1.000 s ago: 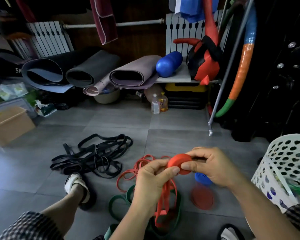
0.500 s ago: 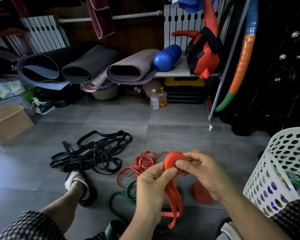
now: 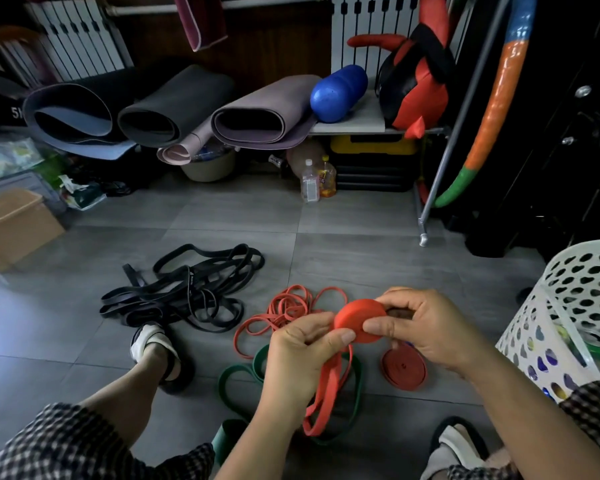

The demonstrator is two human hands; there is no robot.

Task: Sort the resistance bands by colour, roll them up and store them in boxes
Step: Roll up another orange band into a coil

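Holding the red band [image 3: 357, 318] at the centre of the head view, your two hands meet above the grey tiled floor [image 3: 361, 237]. Most of the band is wound into a flat coil. Your right hand [image 3: 426, 330] pinches that coil, with the thumb on its near face and the fingers curled round its far edge. Your left hand [image 3: 302, 344], at 8 o'clock from the coil, has thumb and fingers closed on the band just where it leaves the roll. The unrolled tail [image 3: 329, 389] hangs toward 6 o'clock, and its lower loop ends over the green band [image 3: 236, 375] lying on the tiles. Whether the loop touches it is not clear.

At 5 o'clock from the coil, a dark red coil [image 3: 404, 370] lies flat on the floor, just beside the green band. A tangle of thin red bands [image 3: 284, 310] sits at 10 o'clock, partly behind your left hand. The black bands [image 3: 184, 289] are heaped farther out at 9 o'clock, near your sandalled left foot [image 3: 153, 344].

At 3 o'clock, by the right edge, stands a white perforated basket [image 3: 575, 306] with coloured things inside that are too hidden to name. A cardboard box [image 3: 11, 226] sits at the far left, around 10 o'clock. Rolled mats [image 3: 174, 105] and a blue roller [image 3: 338, 91] line the back wall at 12 o'clock.
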